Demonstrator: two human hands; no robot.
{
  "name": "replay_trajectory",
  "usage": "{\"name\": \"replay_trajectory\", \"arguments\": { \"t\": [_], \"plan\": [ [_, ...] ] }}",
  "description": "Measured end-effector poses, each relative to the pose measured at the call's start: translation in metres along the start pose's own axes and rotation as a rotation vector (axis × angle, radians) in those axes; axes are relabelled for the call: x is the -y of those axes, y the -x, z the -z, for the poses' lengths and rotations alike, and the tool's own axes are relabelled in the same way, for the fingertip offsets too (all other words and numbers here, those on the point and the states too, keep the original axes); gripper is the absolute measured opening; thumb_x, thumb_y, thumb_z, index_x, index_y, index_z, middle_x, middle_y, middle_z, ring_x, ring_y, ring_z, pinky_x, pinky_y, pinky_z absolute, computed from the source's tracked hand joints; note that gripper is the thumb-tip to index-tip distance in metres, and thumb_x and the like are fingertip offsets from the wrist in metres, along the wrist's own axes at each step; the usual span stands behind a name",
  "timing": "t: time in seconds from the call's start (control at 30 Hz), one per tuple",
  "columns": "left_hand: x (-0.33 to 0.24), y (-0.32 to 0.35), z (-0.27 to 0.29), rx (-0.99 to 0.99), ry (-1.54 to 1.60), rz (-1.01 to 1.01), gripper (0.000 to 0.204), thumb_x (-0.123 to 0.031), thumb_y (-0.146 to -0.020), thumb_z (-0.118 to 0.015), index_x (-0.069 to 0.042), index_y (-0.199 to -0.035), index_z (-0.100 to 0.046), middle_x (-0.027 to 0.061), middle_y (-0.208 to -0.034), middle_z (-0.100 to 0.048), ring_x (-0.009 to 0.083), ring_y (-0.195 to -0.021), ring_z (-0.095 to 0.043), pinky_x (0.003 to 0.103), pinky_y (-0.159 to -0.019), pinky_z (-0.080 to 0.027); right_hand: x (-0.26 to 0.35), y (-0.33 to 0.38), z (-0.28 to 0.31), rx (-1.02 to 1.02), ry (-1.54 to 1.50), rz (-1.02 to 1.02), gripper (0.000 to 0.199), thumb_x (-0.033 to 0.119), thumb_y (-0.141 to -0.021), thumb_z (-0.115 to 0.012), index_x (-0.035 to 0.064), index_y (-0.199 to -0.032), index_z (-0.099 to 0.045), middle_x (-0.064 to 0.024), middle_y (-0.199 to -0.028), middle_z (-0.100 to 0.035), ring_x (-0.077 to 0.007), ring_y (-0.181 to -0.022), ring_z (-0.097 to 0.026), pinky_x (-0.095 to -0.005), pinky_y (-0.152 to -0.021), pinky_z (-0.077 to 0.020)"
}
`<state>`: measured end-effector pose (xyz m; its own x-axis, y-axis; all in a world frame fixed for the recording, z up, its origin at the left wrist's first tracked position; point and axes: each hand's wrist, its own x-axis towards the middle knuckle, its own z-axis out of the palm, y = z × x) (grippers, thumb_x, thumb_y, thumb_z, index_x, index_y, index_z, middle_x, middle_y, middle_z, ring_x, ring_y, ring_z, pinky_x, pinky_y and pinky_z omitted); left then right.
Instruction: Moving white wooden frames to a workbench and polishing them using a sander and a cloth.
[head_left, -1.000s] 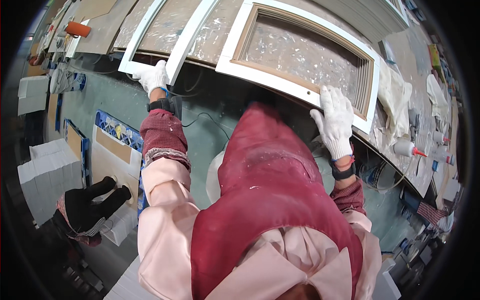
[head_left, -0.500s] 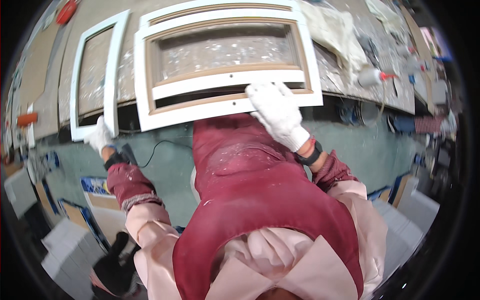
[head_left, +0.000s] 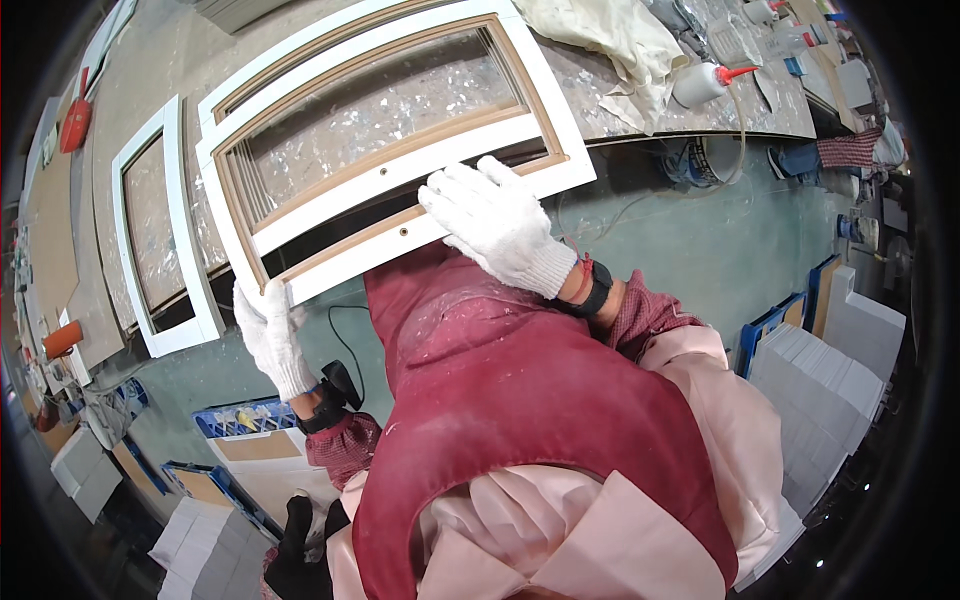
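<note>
Paint-spattered desk (head_left: 150, 85) runs along the far side of a green floor (head_left: 640, 280), with a cloth (head_left: 650, 55) and a bottle (head_left: 700, 85) to the right. What has just changed is the left hand (head_left: 270, 340): half a second ago it was at the narrow frame (head_left: 192, 230), which now lies untouched on the desk, and it has moved to the near left corner of the top frame (head_left: 360, 253). Both hands are thus on one piece. That frame rests on others (head_left: 330, 205), its near rail jutting past the desk edge. The right hand (head_left: 490, 220) lies over this rail, fingers extended, not closed round it. The left fingers seem bent about the corner, but their undersides are hidden, so I cannot tell whether they grip.
</note>
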<state>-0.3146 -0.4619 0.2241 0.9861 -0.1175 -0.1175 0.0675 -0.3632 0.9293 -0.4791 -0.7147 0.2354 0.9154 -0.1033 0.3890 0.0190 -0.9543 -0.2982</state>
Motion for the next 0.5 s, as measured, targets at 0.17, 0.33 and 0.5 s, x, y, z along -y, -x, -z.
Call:
{"name": "replay_trajectory", "arguments": {
  "t": [0.17, 0.33, 0.5],
  "plan": [
    [0.011, -0.002, 0.008, 0.037, 0.094, 0.105, 0.048, -0.024, -0.089, -0.069, 0.003, -0.126, -0.053, 0.0024, -0.079, -0.058, 0.0065, -0.051, -0.049, 0.02, -0.042, -0.038, -0.002, 0.0, -0.001, -0.04, -0.019, 0.021, 0.051, 0.017, -0.067, -0.072, 0.0005, -0.114, -0.062, -0.0137, -0.113, -0.063, -0.0275, -0.107, -0.059, -0.0415, -0.09, -0.0439],
    [0.006, -0.003, 0.013, 0.012, -0.023, 0.186, 0.03, -0.027, -0.088, -0.07, -0.001, -0.096, -0.059, 0.0008, -0.064, -0.052, 0.0069, -0.043, -0.045, 0.021, -0.038, -0.034, -0.005, 0.004, 0.0, -0.033, -0.037, 0.047, 0.05, 0.018, -0.067, -0.071, 0.0012, -0.114, -0.062, -0.0122, -0.113, -0.063, -0.0259, -0.104, -0.059, -0.0394, -0.089, -0.0442],
    [-0.005, -0.001, 0.013, 0.009, -0.118, 0.223, 0.031, -0.03, -0.087, -0.072, -0.003, -0.083, -0.057, 0.0002, -0.057, -0.048, 0.0082, -0.041, -0.046, 0.022, -0.035, -0.032, -0.003, 0.006, 0.003, -0.019, -0.002, 0.052, 0.036, 0.02, -0.075, -0.067, 0.0059, -0.108, -0.064, -0.0064, -0.103, -0.064, -0.0195, -0.094, -0.061, -0.0342, -0.08, -0.0458]
  ]
}}
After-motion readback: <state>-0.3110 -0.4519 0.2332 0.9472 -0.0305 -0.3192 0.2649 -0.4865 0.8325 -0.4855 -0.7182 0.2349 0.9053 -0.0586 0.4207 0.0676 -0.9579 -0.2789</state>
